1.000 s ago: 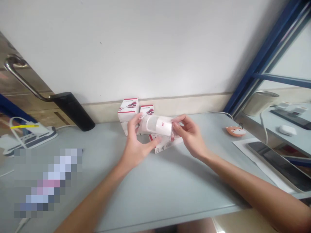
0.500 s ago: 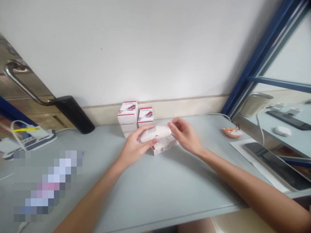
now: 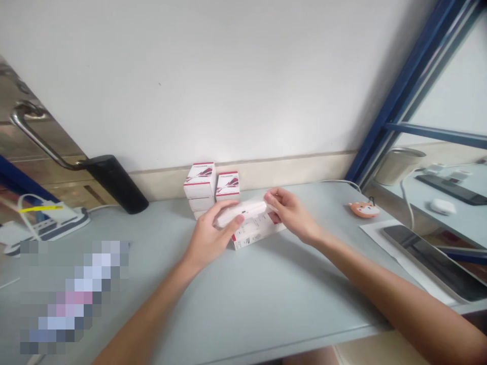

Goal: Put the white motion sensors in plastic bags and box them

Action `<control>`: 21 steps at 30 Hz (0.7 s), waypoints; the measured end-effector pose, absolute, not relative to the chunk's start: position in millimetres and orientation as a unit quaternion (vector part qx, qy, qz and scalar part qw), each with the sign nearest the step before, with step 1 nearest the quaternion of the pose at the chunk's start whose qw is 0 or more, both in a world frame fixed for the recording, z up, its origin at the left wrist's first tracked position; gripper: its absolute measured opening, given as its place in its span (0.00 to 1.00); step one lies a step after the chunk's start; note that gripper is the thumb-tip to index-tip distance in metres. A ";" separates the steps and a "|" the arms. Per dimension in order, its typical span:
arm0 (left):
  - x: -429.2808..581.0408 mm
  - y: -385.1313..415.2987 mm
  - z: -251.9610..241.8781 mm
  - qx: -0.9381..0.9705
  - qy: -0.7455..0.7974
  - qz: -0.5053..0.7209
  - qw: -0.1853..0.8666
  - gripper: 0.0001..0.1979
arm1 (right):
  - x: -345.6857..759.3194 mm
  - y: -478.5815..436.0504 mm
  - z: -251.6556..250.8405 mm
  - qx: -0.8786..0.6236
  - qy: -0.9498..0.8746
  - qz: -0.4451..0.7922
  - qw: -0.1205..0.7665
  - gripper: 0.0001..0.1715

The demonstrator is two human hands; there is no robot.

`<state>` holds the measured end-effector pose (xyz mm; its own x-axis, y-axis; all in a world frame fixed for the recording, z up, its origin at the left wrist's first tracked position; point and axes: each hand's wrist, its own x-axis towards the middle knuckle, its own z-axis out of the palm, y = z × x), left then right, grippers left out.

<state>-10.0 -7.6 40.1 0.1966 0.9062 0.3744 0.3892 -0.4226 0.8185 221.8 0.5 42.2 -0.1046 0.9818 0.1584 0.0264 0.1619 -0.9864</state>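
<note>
Both hands grip a long white device [image 3: 243, 213] with a small dark slot on its side; its exact kind is unclear. My left hand [image 3: 211, 230] is closed round the left end, thumb in front and fingers behind. At the other end, my right hand [image 3: 291, 213] pinches it between thumb and fingertips. Just below the device lies a white and red printed carton [image 3: 253, 238] on the desk, partly covered by the device and my hands. Behind my left hand stand stacked small white and red boxes [image 3: 200, 182], with another such box [image 3: 228, 185] beside them.
A black cylinder [image 3: 117, 185] leans at the back left, near a power strip [image 3: 72, 225] with cables. On the right are an orange animal-face pouch [image 3: 364, 209] and a phone [image 3: 433, 261] on white paper [image 3: 380, 230]. A blurred-out item [image 3: 76, 299] lies front left. A mirror [image 3: 449, 177] stands at right.
The white device has tilted in my hands and sits slightly lower. More of the printed carton shows beneath it. Both hands keep their hold.
</note>
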 end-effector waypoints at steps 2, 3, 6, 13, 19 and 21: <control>-10.3 -8.3 39.6 0.736 0.425 0.444 0.283 0.22 | 227.3 2.3 44.5 -0.415 -0.539 0.531 0.505 0.25; -10.3 -8.4 39.2 0.750 0.413 0.439 0.272 0.23 | 230.9 3.8 45.2 -0.398 -0.524 0.564 0.499 0.24; -9.7 -7.5 37.1 0.784 0.397 0.422 0.223 0.22 | 241.4 9.1 46.7 -0.356 -0.472 0.663 0.460 0.22; -8.8 -3.3 34.7 0.784 0.415 0.430 0.168 0.19 | 242.2 11.2 49.3 -0.365 -0.505 0.623 0.473 0.23; -3.3 -8.1 40.1 0.716 0.439 0.455 0.296 0.23 | 229.6 1.5 42.0 -0.435 -0.632 0.357 0.533 0.21; -1.6 -10.4 45.1 0.680 0.458 0.460 0.342 0.25 | 227.4 -2.5 39.6 -0.433 -0.665 0.283 0.538 0.18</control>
